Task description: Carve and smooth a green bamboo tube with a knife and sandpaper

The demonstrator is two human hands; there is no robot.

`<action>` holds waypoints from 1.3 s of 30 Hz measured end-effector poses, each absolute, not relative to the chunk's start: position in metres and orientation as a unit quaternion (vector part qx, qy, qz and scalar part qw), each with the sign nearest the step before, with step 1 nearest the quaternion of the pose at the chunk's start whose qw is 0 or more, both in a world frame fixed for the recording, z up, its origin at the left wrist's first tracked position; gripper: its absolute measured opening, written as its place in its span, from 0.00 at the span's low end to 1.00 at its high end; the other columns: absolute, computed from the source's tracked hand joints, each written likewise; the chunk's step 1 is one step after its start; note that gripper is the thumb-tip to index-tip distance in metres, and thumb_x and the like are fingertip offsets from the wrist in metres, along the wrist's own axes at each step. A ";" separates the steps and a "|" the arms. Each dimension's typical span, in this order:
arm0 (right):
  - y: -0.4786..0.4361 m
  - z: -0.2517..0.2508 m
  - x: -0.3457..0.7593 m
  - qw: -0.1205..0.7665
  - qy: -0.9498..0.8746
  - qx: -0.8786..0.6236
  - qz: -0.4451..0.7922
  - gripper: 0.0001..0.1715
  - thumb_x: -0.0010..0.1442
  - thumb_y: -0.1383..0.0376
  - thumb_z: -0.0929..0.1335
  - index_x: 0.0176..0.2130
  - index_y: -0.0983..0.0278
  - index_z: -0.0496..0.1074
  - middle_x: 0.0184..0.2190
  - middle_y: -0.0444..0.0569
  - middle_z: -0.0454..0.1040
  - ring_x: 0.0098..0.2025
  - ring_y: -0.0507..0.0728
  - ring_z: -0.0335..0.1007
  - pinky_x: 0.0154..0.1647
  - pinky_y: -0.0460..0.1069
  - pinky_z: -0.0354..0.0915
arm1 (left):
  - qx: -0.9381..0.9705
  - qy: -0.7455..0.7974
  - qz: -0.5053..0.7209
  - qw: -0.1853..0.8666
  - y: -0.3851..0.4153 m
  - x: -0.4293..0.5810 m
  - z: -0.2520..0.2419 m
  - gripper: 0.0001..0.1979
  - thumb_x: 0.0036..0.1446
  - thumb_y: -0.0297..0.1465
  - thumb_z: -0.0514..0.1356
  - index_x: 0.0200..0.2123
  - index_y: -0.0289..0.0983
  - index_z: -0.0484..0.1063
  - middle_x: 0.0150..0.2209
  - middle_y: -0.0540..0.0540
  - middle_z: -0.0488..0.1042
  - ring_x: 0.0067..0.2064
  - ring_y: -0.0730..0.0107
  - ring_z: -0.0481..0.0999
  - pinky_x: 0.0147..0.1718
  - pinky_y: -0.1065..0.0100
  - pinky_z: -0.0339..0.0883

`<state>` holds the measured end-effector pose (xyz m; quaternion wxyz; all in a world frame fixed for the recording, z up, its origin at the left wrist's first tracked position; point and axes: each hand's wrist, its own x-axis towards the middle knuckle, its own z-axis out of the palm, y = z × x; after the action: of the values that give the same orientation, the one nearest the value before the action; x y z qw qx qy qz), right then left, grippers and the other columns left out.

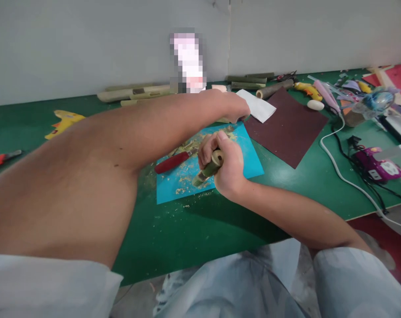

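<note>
My right hand (228, 165) is closed around a short green bamboo piece (209, 168). Its hollow round end points up at me and its lower part is cut away. Stretched across to the far side, my left hand (236, 108) has its fingers curled down beside a folded white paper (258, 105). What lies in those fingers is hidden. Below both hands is a blue sheet (249, 154) strewn with pale shavings. A red-handled knife (174, 162) rests on it, left of the bamboo, with its tip out of sight.
A dark brown sheet (289, 132) lies right of the blue one on the green table (147, 247). Bamboo lengths (249, 84) line the wall. A yellow glue gun (66, 121) is at left. Cables (339, 165) and a purple device (375, 165) sit at right.
</note>
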<state>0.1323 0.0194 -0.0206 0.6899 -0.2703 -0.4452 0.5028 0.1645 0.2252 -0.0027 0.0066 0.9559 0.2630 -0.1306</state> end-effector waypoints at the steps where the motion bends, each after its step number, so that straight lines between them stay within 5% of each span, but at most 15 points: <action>1: 0.020 -0.021 0.132 0.690 -0.445 -0.270 0.503 0.35 0.69 0.43 0.55 0.19 0.59 0.60 0.18 0.42 0.60 0.22 0.52 0.59 0.27 0.49 0.61 | 0.955 0.272 -0.119 0.023 0.226 0.164 -0.003 0.09 0.48 0.18 0.67 0.34 0.33 0.75 0.29 0.55 0.75 0.38 0.73 0.70 0.55 0.62 0.65; 4: 0.020 -0.021 0.133 0.689 -0.440 -0.274 0.507 0.35 0.69 0.43 0.55 0.19 0.59 0.60 0.18 0.42 0.59 0.21 0.51 0.59 0.26 0.49 0.60 | 0.951 0.291 -0.070 0.080 0.229 0.163 -0.008 0.02 0.53 0.20 0.64 0.29 0.29 0.74 0.28 0.56 0.75 0.43 0.73 0.75 0.55 0.65 0.64; 8: 0.020 -0.021 0.133 0.679 -0.442 -0.288 0.511 0.33 0.69 0.45 0.56 0.19 0.59 0.60 0.18 0.43 0.60 0.22 0.51 0.59 0.27 0.49 0.61 | 0.955 0.280 -0.059 0.078 0.232 0.163 -0.013 0.05 0.56 0.20 0.60 0.28 0.27 0.72 0.33 0.54 0.77 0.49 0.69 0.76 0.58 0.64 0.62; 13: 0.020 -0.020 0.133 0.691 -0.432 -0.268 0.514 0.32 0.69 0.47 0.57 0.19 0.59 0.61 0.17 0.43 0.60 0.22 0.52 0.58 0.27 0.49 0.61 | 0.960 0.261 -0.080 0.066 0.234 0.169 -0.012 0.08 0.49 0.16 0.65 0.28 0.33 0.73 0.29 0.55 0.77 0.46 0.71 0.74 0.63 0.58 0.55; 22: 0.022 -0.021 0.134 0.679 -0.432 -0.291 0.517 0.34 0.69 0.44 0.55 0.19 0.59 0.60 0.18 0.42 0.59 0.22 0.51 0.59 0.27 0.49 0.61 | 0.932 0.337 -0.045 0.127 0.235 0.178 -0.015 0.13 0.53 0.14 0.63 0.24 0.35 0.68 0.26 0.53 0.75 0.43 0.72 0.73 0.58 0.62 0.61; 29: 0.024 -0.021 0.134 0.694 -0.428 -0.262 0.516 0.34 0.69 0.44 0.57 0.19 0.59 0.61 0.17 0.42 0.59 0.22 0.51 0.60 0.26 0.49 0.60 | 0.972 0.198 -0.127 0.015 0.232 0.183 -0.007 0.14 0.47 0.12 0.63 0.27 0.36 0.69 0.36 0.48 0.75 0.44 0.66 0.67 0.61 0.50 0.55; 33: 0.027 -0.021 0.136 0.691 -0.414 -0.284 0.520 0.33 0.68 0.45 0.58 0.19 0.60 0.60 0.18 0.42 0.60 0.22 0.51 0.60 0.25 0.48 0.61 | 0.965 0.232 -0.118 0.025 0.231 0.180 -0.001 0.14 0.46 0.11 0.63 0.26 0.37 0.69 0.28 0.49 0.72 0.44 0.63 0.68 0.60 0.51 0.55; 39: 0.034 -0.020 0.146 0.697 -0.438 -0.331 0.462 0.27 0.67 0.49 0.62 0.22 0.60 0.62 0.20 0.41 0.61 0.23 0.50 0.59 0.25 0.47 0.60 | 0.967 0.250 0.026 -0.041 0.214 0.140 0.023 0.07 0.55 0.20 0.60 0.38 0.33 0.73 0.38 0.46 0.75 0.48 0.60 0.73 0.52 0.60 0.62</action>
<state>0.1462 0.0336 -0.0204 0.6970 -0.3310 -0.4377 0.4616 0.1396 0.2141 0.0234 -0.0412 0.9670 0.2499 0.0261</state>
